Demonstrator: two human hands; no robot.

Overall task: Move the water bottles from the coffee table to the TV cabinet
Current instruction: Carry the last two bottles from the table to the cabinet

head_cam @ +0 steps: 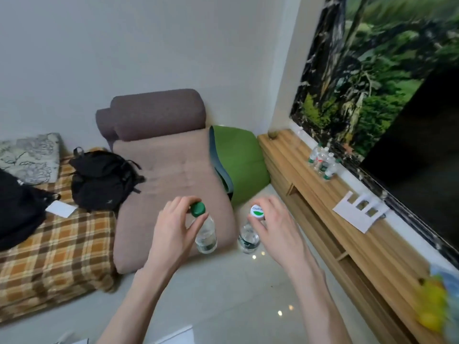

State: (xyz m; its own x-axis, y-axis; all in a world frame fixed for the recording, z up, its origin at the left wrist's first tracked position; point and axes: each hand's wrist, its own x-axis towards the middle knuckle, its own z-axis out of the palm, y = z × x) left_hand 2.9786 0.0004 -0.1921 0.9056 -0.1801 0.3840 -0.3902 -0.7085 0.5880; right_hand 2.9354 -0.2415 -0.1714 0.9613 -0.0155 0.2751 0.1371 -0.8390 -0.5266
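My left hand (171, 224) grips a clear water bottle with a green cap (205, 234) by its neck and carries it upright above the floor. In my right hand (275, 224) hangs a second clear bottle with a white and green cap (248, 240), held the same way. The wooden TV cabinet (323, 194) runs along the right side. Several water bottles (324, 162) stand together on its top near the wall. The coffee table is out of view.
A dark TV screen (422, 150) and a forest mural sit behind the cabinet. A white paper cutout (360, 212) lies on the cabinet top, with yellow toys (432, 304) nearer me. A brown lounger (173, 175), green cushion (238, 165), black backpack (104, 180) and plaid blanket lie left.
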